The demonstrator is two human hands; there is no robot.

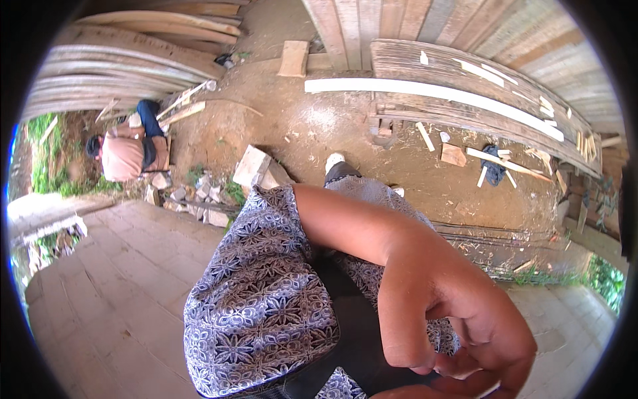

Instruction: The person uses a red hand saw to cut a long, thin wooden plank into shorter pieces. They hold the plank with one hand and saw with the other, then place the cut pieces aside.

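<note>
My left arm reaches out of a blue-and-white patterned sleeve [259, 292] and bends across the front of my body. Very close to the camera, my left hand [465, 326] is curled, its thumb and fingertips drawn together at the lower right. Whatever lies between those fingers, if anything, cannot be made out. Patterned cloth shows through the gap inside the curled hand, and dark cloth [345, 312] lies beside it. A strip of skin at the lower edge cannot be assigned to a hand. I cannot identify my right hand anywhere.
A long pale board [425, 90] lies across a weathered plank bench [405, 56], with wood offcuts [453, 155] below. A person [129, 153] sits low at the left beside stacked planks [106, 66]. Broken stones [206, 196] and a squared block [252, 166] edge the paving [106, 286].
</note>
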